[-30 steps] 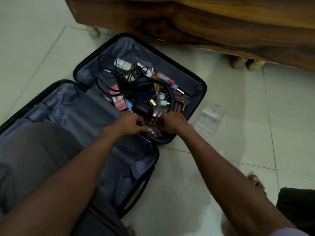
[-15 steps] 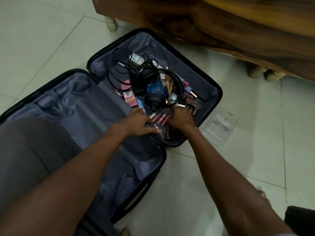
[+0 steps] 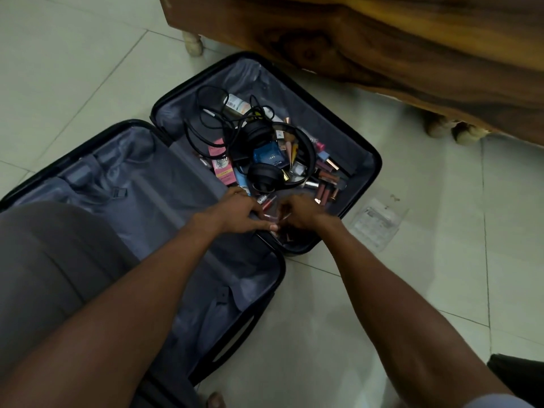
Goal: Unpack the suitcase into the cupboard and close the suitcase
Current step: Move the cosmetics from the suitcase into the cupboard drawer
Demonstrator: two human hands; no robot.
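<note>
Floor tiles [image 3: 353, 319], pale and glossy, carry everything, with a dark wooden piece of furniture [image 3: 382, 39] on small pale feet along the top. Next in size, the black suitcase [image 3: 378, 160] lies fully open on the floor just below that furniture, grey lining showing in both halves; the near half holds only its lining and straps, the far half a heap of small things. Among them lie black headphones [image 3: 262, 175] beside a tangle of black cable [image 3: 206, 125], a blue box [image 3: 269, 156], a pink packet [image 3: 222, 166] and scattered lipstick tubes [image 3: 326, 175]. A clear plastic pack [image 3: 376, 222] rests on the tiles just right of the case. Left hand [image 3: 238, 213] and right hand [image 3: 300, 213] meet at the near edge of the heap, fingers curled around small cosmetic tubes there; exactly which pieces each grips I cannot tell.
</note>
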